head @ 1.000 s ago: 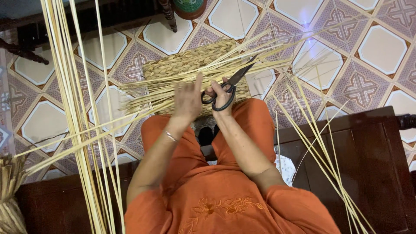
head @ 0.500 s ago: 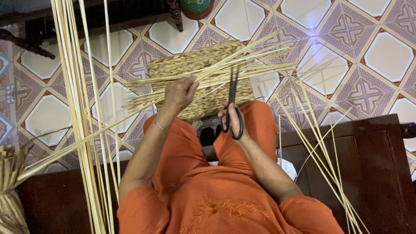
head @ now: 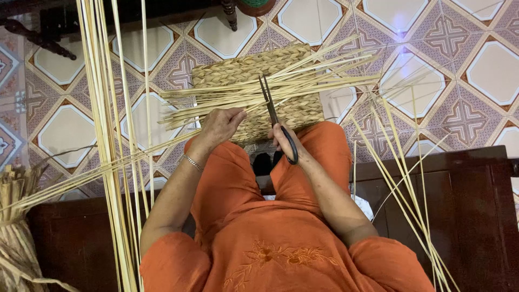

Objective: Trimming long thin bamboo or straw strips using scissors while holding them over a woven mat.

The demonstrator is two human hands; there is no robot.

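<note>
Left hand (head: 220,125) closed around a bunch of pale straw strands (head: 259,92) at centre frame, gripping them near their cut ends, thin bracelet (head: 191,162) on the wrist. Right hand (head: 285,141) just right of it, fingers through the loops of black scissors (head: 277,119), gripping them with blades closed or nearly so and pointing up toward the top of the frame, tips lying across the strands. Strands fanned out sideways from the left hand toward the upper right, resting over a woven straw mat (head: 254,73) at upper centre, which lies against the knees in orange trousers (head: 319,157). Patterned tiled floor (head: 459,65) beneath, across the whole upper half. Long upright straws (head: 105,108) down the left side of the frame, more loose ones slanting at the lower right. Tied bundle of dried straw (head: 16,232) in the lower left corner. Dark wooden bench (head: 465,200) across the lower part, under the seated person in an orange embroidered top (head: 270,254). Dark furniture legs (head: 230,13) along the top edge.
</note>
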